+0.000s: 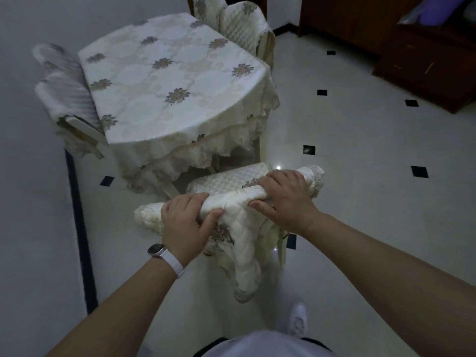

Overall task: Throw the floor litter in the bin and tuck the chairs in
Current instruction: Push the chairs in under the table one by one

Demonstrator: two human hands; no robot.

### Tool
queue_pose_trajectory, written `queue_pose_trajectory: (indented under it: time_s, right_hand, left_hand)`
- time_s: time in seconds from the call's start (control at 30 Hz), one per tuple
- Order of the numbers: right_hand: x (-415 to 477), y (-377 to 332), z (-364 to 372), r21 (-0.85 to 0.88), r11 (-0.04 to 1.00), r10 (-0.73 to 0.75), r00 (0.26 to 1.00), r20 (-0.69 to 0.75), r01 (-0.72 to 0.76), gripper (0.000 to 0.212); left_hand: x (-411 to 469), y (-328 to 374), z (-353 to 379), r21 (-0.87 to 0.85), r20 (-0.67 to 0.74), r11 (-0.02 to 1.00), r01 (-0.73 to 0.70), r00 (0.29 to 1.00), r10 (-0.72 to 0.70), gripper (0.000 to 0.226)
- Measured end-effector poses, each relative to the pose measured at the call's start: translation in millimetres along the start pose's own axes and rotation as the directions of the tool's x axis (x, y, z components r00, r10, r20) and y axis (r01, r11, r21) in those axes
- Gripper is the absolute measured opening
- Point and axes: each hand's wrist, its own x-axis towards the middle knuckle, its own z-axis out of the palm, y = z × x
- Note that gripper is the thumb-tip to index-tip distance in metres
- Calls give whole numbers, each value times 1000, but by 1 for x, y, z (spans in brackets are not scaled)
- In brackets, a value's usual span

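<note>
We grip the chair (231, 202) top with both hands, left hand (186, 222) and right hand (284, 199), near the desk (164, 81).

Ahead: the seat of the near chair (226, 181) reaches the hanging hem (180, 155) of the covered table (167, 81); the dark opening under it lies behind this hem.
Table leg: one pale leg (256, 150) stands just right of this opening.
Left: the wall (23, 176) is near; the left chair (64, 86) fills the narrow passage beside the table.
Far side: another chair (239, 24) stands against the table edge.
Right: we see wide open floor (373, 202), with the wooden cabinet (425, 55) well apart.
Behind the chair back: our left hand (185, 222) and right hand (286, 199) hold the top rail (231, 199); the quilted cover (247, 258) hangs between it and our shoe (297, 320).
</note>
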Motion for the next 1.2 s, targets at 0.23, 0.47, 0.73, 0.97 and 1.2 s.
queue_pose_trajectory:
  time_s: [0.23, 0.47, 0.73, 0.97, 1.2]
  right_hand:
    - [35, 62, -26, 28, 997, -75, 979, 191, 71, 67]
    - [50, 122, -30, 20, 986, -168, 962, 217, 168, 64]
    - [82, 172, -26, 74, 978, -208, 958, 198, 197, 61]
    - [141, 173, -21, 125, 976, -198, 964, 176, 178, 58]
    - [153, 173, -3, 113, 978, -191, 971, 141, 176, 58]
  left_hand:
    - [26, 27, 19, 71, 51, 997, 27, 998, -31, 51]
    - [42, 47, 45, 115, 53, 992, -54, 997, 49, 56]
    - [73, 65, 74, 103, -42, 992, -68, 996, 73, 56]
    - [117, 43, 74, 172, -127, 985, -31, 990, 53, 58]
    - [142, 13, 77, 152, -115, 974, -168, 976, 186, 57]
